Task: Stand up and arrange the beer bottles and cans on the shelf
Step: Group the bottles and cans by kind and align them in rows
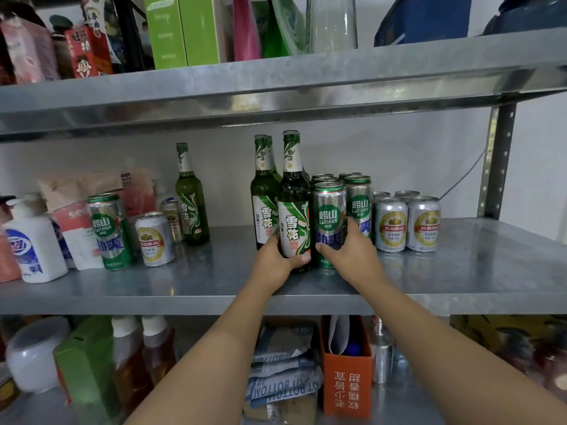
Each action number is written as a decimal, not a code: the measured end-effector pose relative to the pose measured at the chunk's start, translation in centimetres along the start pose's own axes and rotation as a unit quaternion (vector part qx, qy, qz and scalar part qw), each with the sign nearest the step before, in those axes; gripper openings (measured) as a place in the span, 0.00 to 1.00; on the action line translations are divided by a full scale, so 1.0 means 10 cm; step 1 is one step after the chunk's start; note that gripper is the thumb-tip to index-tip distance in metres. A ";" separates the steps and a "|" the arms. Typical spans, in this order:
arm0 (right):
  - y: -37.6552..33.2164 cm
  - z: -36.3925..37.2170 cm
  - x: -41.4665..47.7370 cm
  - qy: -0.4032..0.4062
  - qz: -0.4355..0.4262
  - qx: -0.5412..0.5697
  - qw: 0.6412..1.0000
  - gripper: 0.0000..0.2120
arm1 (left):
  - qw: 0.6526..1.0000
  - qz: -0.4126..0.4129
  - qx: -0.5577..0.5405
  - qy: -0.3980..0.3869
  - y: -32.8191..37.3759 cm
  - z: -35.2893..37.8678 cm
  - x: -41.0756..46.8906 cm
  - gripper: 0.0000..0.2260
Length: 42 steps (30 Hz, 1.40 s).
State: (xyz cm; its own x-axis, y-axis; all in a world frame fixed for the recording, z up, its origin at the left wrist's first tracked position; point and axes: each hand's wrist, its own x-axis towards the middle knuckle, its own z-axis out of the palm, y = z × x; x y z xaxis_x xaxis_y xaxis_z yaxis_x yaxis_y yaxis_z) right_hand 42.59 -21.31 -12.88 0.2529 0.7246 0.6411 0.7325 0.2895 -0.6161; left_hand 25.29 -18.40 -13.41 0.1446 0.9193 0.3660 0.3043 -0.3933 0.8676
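Since the beer seems to be sorted by kind at the middle of the metal shelf [429,289], both hands work at the front of that cluster. The left grip [277,259] is wrapped low round the base of a dark bottle [293,207], thumb lying across the foot of its label. That low hold looks meant to slide the bottle upright rather than lift it. The right grip [349,251] clasps a tall can [329,214] just beside it, thumb in front and fingers round the far side. I judge the two are being squared into one front row.

Behind them stand a green bottle [264,204] and more tall cans [357,200]. To the right, short silver cans [408,223] with gold and red labels sit packed in a block. Well apart on the left, all upright and probably yet to be sorted, are a lone bottle [191,200], a stray tall can [109,231] and a stray short can [153,239]. They stand next to a white pump bottle [33,250].

The bottles are glossy glass, long-necked, with foil at the neck. The cans are thin metal cylinders, silver with green bands. The shelf is dull, mottled sheet metal and looks slick, so things should slide easily, though a bottle pushed high up could tip.
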 end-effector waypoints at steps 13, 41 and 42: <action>0.03 0.02 0.00 -0.004 0.005 -0.001 1.000 0.31 | 1.000 -0.014 -0.003 -0.001 0.02 -0.01 0.00 0.31; -1.86 1.74 0.07 -0.112 0.032 0.267 0.957 0.17 | 0.979 0.008 0.006 0.203 -0.32 -1.48 -0.10 0.17; -1.88 1.85 0.18 -0.113 0.037 0.256 0.959 0.17 | 0.981 -0.004 0.000 0.195 -0.36 -1.52 -0.03 0.19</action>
State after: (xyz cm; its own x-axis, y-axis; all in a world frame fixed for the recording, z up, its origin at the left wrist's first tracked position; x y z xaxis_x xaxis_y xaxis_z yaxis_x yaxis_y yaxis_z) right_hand 17.63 -13.83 -8.60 0.1067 0.8548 0.5078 0.2970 0.4600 -0.8367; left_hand 9.82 -17.06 -11.52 -0.2282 0.8580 0.4602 0.3042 -0.3861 0.8708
